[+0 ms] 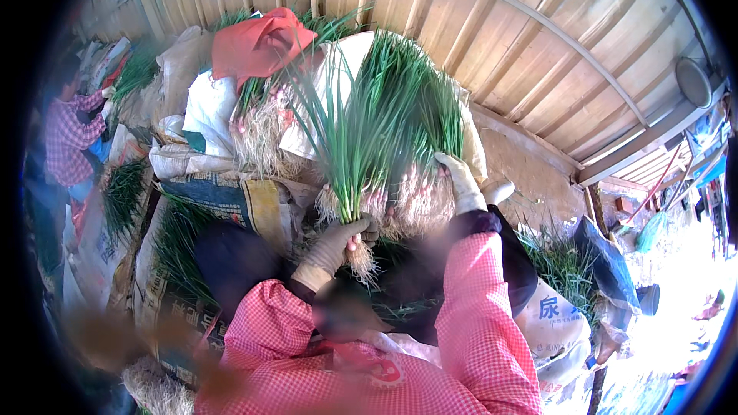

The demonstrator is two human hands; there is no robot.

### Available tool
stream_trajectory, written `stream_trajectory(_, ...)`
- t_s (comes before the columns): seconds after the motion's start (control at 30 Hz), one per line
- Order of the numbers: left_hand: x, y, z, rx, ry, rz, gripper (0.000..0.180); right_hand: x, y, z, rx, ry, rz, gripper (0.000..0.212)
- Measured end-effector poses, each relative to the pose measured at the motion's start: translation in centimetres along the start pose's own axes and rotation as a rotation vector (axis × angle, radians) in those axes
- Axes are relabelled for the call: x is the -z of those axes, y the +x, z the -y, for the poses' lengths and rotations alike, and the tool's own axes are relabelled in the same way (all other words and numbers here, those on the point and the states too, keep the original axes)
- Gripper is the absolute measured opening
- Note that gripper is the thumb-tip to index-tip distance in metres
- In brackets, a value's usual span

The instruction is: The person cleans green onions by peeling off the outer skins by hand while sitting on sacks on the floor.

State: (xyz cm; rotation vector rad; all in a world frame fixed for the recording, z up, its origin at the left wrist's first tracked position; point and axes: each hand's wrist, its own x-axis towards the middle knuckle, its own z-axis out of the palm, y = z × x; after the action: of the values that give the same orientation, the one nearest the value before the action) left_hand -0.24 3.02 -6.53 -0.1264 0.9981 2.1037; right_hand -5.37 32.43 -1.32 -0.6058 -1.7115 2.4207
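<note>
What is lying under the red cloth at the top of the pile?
Under the red cloth lie green onion bunches with pale roots, resting on white sacks. Green leaf tips stick out beside it. What is directly beneath its middle is covered and cannot be seen.

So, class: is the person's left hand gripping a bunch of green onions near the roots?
Yes: the gloved left hand is closed around a bunch of green onions just above the roots.

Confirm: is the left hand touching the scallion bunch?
Touching. The head view shows the gloved left hand wrapped around the scallion bunch just above its roots, fingers closed on the stalks with no gap.
</note>
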Motion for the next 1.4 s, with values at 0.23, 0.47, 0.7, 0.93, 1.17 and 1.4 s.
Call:
stream_trajectory(0.23, -2.3, 0.7, -0.4, 0.064, -0.221, -0.007, 0.020, -5.9, -10.7, -7.0, 0.023, -0.014, 0.065, 0.023)
stream_trajectory(0.47, 2.0, 1.4, 2.4, 0.247, -0.070, -0.048, 0.029, -8.5, -11.9, -13.9, 0.683, -1.213, -0.199, 0.037)
stream_trajectory(0.7, -3.1, -2.7, -1.5, 0.216, 0.206, 0.002, 0.013, -8.2, -12.5, -11.4, 0.450, -0.923, -0.286, 0.031)
stream_trajectory(0.93, -2.1, -2.0, 0.4, 0.191, 0.175, 0.037, 0.012, -8.4, -11.7, -12.5, 0.490, -0.701, -0.314, 0.022)
stream_trajectory(1.17, -4.0, -3.4, -2.2, 0.216, 0.306, -0.003, 0.011, -9.3, -13.6, -8.8, -0.044, 0.268, -0.199, 0.024)
stream_trajectory(1.4, -2.7, -3.8, -1.6, 0.115, 0.203, 0.231, 0.026, -3.7, -11.2, -9.2, 0.022, 0.559, -0.369, 0.012)
